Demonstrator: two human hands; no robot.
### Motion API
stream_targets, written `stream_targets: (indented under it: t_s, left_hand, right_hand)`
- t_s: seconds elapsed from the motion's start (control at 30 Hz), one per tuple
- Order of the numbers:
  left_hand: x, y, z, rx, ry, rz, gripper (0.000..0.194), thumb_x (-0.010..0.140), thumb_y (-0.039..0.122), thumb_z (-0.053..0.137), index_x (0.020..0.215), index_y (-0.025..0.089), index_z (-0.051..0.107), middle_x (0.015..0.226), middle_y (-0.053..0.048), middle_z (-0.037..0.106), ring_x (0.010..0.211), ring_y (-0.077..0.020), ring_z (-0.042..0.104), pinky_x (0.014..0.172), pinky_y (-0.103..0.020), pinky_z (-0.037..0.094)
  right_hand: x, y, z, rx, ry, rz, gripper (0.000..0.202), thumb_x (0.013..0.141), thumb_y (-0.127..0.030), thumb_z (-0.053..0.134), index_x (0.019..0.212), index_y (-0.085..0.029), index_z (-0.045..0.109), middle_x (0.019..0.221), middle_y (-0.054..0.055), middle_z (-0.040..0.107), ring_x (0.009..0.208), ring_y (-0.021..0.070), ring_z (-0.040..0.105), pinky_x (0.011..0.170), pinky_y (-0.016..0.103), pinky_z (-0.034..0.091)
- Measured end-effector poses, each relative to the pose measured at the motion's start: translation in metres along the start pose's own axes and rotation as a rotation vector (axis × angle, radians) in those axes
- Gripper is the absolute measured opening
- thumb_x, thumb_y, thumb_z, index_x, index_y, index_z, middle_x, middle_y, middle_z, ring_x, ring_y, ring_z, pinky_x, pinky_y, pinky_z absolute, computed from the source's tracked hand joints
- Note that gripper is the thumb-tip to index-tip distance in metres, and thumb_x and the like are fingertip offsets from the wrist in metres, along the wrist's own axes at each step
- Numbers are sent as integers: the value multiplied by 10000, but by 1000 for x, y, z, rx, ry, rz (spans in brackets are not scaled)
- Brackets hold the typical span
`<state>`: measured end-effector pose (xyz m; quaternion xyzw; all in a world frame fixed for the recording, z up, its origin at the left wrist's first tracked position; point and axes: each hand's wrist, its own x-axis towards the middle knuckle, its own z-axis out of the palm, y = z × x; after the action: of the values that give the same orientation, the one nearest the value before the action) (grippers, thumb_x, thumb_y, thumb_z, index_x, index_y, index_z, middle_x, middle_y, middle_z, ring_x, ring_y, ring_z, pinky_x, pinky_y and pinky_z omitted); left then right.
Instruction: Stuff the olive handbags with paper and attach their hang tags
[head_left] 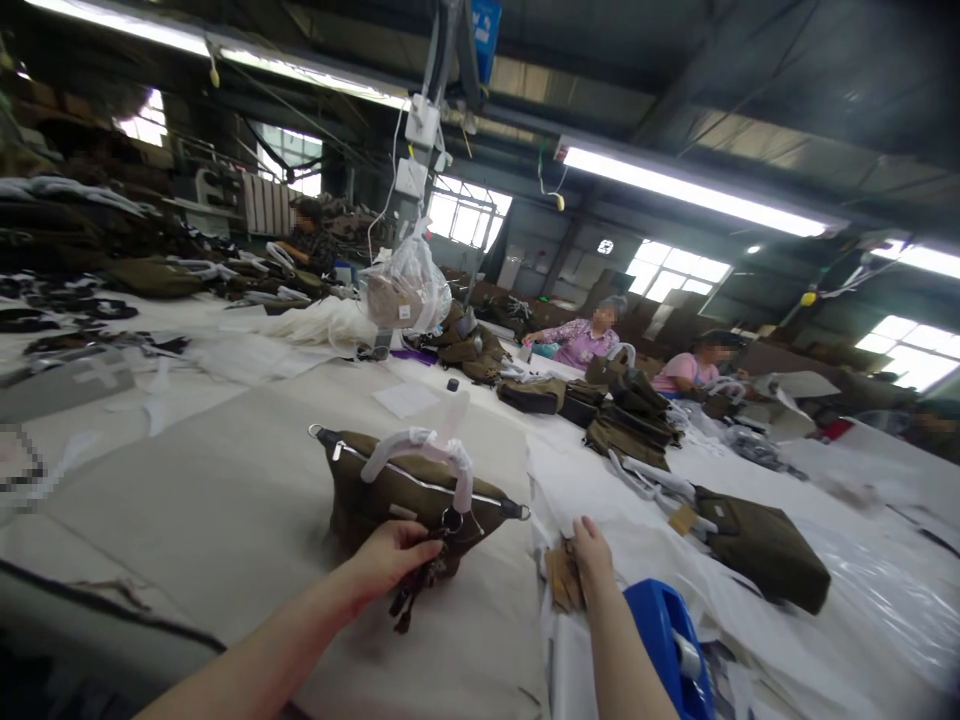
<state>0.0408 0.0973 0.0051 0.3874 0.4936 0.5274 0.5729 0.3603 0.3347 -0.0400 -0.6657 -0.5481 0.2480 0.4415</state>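
Observation:
An olive-green handbag (375, 500) stands upright on the pale table. It has a silver zip along its top, metal rings at both ends and a handle (420, 445) wrapped in white. My left hand (394, 555) is at the bag's front, thumb and finger closed on a dark tassel charm (405, 605) that hangs below the handle's ring. To the right of the bag, my right hand (592, 550) has its fingers at some brown card tags (562, 578). Its fingertips are partly hidden, and the fingers look closed on the tags' edge.
A blue plastic tool or container (667, 640) lies beside my right forearm. Another olive bag (765, 545) lies farther right. Several more bags (630, 420) are piled behind. Two people (585, 345) work across the table. A plastic-wrapped bundle (405, 290) stands at the back.

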Motion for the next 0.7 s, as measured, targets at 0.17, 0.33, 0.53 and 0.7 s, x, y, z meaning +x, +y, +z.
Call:
stream_targets:
  t_s: [0.17, 0.33, 0.53, 0.7]
  left_hand:
    - [2, -5, -3, 17, -5, 8, 530, 642, 629, 768, 766, 120, 690, 698, -57, 693, 613, -174, 630, 613, -279, 468]
    - [-1, -1, -3, 63, 0, 10, 511, 678, 608, 756, 801, 114, 714, 739, -74, 713, 639, -175, 635, 635, -282, 477]
    - [-8, 10, 2, -9, -4, -70, 474, 668, 572, 782, 816, 127, 714, 767, -63, 727, 663, -169, 641, 649, -275, 467]
    - [-18, 24, -1, -163, -202, -206, 457, 665, 484, 816, 918, 112, 733, 976, -114, 746, 896, -187, 650, 793, -272, 450]
  right_hand:
    - [-22, 8, -32, 273, 175, 70, 576, 664, -602, 689, 1044, -171, 649, 972, 78, 706, 978, 269, 657, 898, 393, 523]
    - [-86, 10, -77, 535, -14, 122, 749, 528, -535, 822, 1179, -237, 602, 916, -2, 703, 765, 185, 685, 699, 304, 578]
    - [-135, -7, -122, 500, -345, 260, 566, 514, -429, 895, 1003, -200, 723, 822, 40, 736, 647, 183, 658, 550, 257, 531]
    - [-160, -56, -104, 57, -991, 64, 481, 615, -567, 801, 891, -175, 772, 764, 54, 701, 591, 158, 557, 492, 250, 428]
